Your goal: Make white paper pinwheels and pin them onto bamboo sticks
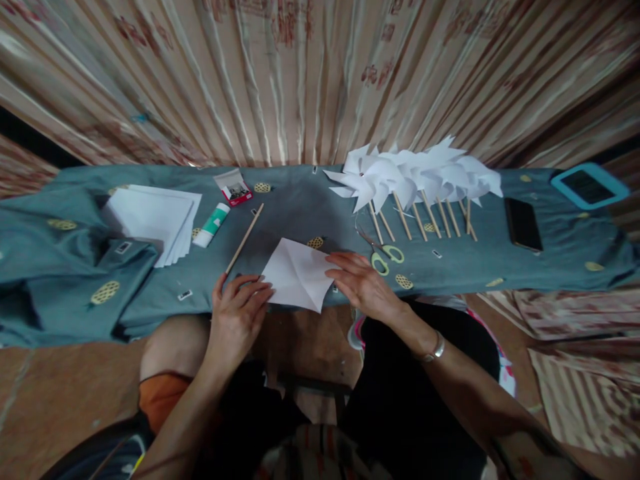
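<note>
A white square of paper (299, 273) with crease lines lies at the near edge of the bench covered in grey-green cloth (300, 200). My left hand (239, 313) rests its fingertips on the paper's left corner. My right hand (363, 283) presses flat on its right corner. Neither hand grips anything. A wooden stick (244, 239) lies just left of the paper, running diagonally away from my left hand.
Green-handled scissors (383, 253) lie right of my right hand. Several finished white paper pinwheels (415, 177) on sticks lie behind. A paper stack (153, 217), glue stick (213, 225), small red packet (234, 187), black phone (523, 223) and blue-framed tablet (590, 185) sit along the bench.
</note>
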`<state>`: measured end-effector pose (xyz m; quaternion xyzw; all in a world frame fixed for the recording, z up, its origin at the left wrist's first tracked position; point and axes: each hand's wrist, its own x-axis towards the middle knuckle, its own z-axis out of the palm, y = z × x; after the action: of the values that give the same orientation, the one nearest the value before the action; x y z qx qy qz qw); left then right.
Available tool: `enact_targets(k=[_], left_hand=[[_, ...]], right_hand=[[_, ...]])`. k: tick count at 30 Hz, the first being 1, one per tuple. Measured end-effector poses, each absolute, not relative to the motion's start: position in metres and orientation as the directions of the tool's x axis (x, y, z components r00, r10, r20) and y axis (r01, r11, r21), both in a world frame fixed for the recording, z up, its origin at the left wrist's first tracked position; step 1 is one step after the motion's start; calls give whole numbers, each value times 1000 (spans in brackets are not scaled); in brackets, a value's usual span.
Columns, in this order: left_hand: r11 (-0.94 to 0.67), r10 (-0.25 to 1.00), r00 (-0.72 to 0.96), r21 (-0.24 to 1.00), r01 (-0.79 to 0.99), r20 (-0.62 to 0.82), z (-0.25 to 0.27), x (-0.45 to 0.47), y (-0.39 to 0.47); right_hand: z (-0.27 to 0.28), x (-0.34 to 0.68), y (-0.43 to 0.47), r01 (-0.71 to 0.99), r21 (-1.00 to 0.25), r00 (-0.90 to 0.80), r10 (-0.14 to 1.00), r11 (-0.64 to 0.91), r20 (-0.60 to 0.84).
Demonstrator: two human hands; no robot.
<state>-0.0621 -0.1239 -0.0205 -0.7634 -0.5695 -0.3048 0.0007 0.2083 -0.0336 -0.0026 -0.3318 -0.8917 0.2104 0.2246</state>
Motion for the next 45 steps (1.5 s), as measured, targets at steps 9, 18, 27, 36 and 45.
enact_targets(k=[9, 18, 27, 36, 45], left_hand=[[-241, 926, 43, 500, 832, 375, -26, -59, -120], [-389, 837, 205, 288, 875, 507, 0, -27, -124], [-454, 878, 401, 190, 871, 260, -27, -4, -111], [-448, 886, 410, 171, 877, 218, -37, -12, -109], [-442, 889, 399, 191, 877, 225, -41, -12, -110]], right_hand=[[-18, 197, -18, 449, -844, -408, 908, 292, 96], [-23, 178, -7, 583, -757, -295, 945, 295, 142], [-18, 176, -9, 635, -695, -317, 934, 338, 164], [-19, 179, -12, 682, -627, -318, 924, 377, 211], [-21, 179, -12, 702, -573, -344, 906, 423, 246]])
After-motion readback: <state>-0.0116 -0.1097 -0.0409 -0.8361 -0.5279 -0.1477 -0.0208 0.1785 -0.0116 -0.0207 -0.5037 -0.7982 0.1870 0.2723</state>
